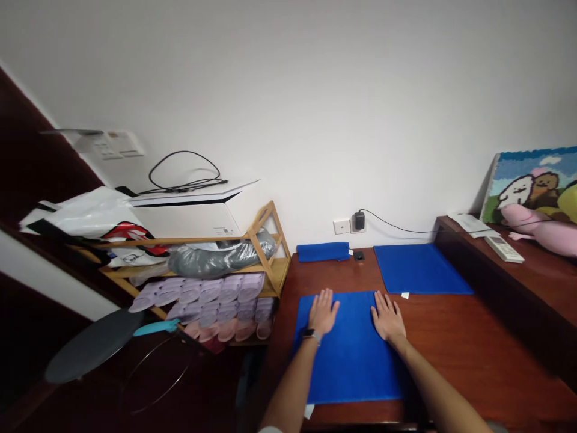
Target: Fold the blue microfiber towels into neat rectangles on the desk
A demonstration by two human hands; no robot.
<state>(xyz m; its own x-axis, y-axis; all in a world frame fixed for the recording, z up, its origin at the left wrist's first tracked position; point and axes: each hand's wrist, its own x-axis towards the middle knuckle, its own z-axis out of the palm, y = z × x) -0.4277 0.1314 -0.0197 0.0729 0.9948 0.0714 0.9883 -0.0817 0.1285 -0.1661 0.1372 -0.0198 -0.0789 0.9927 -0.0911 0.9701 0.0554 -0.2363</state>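
Note:
A blue cloth (354, 361) is spread flat on the reddish-brown wooden table (460, 355), a white tag poking out at its near left corner. My left hand (323, 313) lies palm down on the cloth's far left part, fingers stretched; a watch (311, 334) is on that wrist. At the far right edge of the same cloth, my right hand (388, 317) rests flat with its fingers extended. Behind and to the right lies a second flat blue cloth (421, 269). A folded blue cloth (323, 251) sits by the wall at the table's back left.
A wooden rack (274, 270) with several slippers (211, 290) and a white box (189, 216) stands left of the table. A dark round stool (94, 346) is in front of it. On the raised ledge at right are a remote (503, 248) and a pink plush toy (545, 231).

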